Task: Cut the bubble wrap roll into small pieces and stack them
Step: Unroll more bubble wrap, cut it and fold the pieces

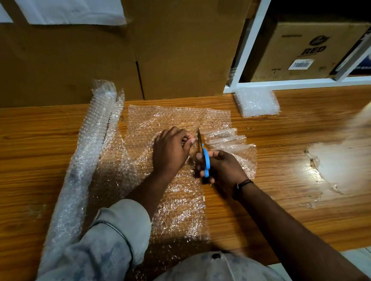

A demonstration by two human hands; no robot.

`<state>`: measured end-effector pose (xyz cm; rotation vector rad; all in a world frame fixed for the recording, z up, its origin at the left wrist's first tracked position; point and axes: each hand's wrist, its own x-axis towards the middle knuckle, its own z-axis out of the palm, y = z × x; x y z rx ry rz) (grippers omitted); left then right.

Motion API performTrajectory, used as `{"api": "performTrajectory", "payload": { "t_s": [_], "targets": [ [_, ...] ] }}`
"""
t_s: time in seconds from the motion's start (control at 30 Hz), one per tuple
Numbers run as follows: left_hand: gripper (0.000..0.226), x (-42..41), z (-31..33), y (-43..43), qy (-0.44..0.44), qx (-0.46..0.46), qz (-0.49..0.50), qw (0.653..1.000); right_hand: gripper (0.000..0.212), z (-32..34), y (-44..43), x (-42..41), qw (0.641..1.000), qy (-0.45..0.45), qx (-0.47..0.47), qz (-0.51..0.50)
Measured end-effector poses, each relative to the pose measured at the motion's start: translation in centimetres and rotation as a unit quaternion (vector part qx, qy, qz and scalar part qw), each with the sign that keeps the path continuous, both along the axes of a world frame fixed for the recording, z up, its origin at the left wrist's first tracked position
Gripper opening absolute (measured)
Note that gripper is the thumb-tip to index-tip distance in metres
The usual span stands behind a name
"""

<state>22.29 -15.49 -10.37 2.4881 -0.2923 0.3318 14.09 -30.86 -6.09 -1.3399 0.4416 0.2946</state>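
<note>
A bubble wrap roll (83,165) lies at the left of the wooden table, with a sheet (178,208) unrolled from it toward the middle. My left hand (172,151) pinches the sheet's edge right beside the cut. My right hand (220,166) grips blue-handled scissors (205,158), blades pointing away from me into the sheet. To the right of the blades, the partly cut strip (238,148) lies folded in loose pleats. A stack of small cut pieces (256,104) sits at the back right of the table.
The wooden table (300,185) has a scuffed, glossy patch on its right side. Large cardboard boxes (169,49) stand behind the sheet. A white shelf (256,23) at the back right holds a printed carton (303,50).
</note>
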Motion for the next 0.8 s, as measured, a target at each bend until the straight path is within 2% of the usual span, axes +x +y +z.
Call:
{"api": "performTrajectory", "payload": {
  "t_s": [0.07, 0.17, 0.27, 0.4, 0.47, 0.63, 0.8],
  "targets": [
    [0.013, 0.0, 0.0, 0.0, 0.003, 0.002, 0.001, 1.0, 0.045, -0.2, 0.3, 0.1, 1.0, 0.004, -0.017, -0.016],
    [0.014, 0.0, 0.0, -0.1, 0.004, 0.005, 0.003, 1.0, 0.045, -0.1, 0.8, 0.5, 0.999, -0.001, -0.046, -0.03],
    [0.012, 0.1, 0.0, 0.0, 0.01, 0.01, 0.002, 1.0, 0.029, 0.3, 0.8, 1.0, 0.996, 0.0, -0.083, -0.038],
    [0.01, 0.0, 0.0, 0.1, 0.006, 0.007, -0.002, 1.0, 0.043, 1.0, 0.9, 1.8, 0.996, 0.012, -0.083, -0.038],
    [0.009, 0.0, 0.0, 0.1, 0.01, 0.007, -0.001, 1.0, 0.047, 0.8, 1.0, 2.0, 0.993, 0.011, -0.117, -0.035],
    [0.01, -0.1, 0.1, 0.1, 0.019, 0.002, -0.006, 1.0, 0.024, 0.7, 1.1, 2.1, 0.986, 0.018, -0.161, -0.049],
    [0.007, -0.1, 0.2, 0.1, 0.014, -0.006, -0.006, 1.0, 0.013, 1.2, 1.2, 2.0, 0.978, 0.009, -0.203, -0.044]
  ]
}}
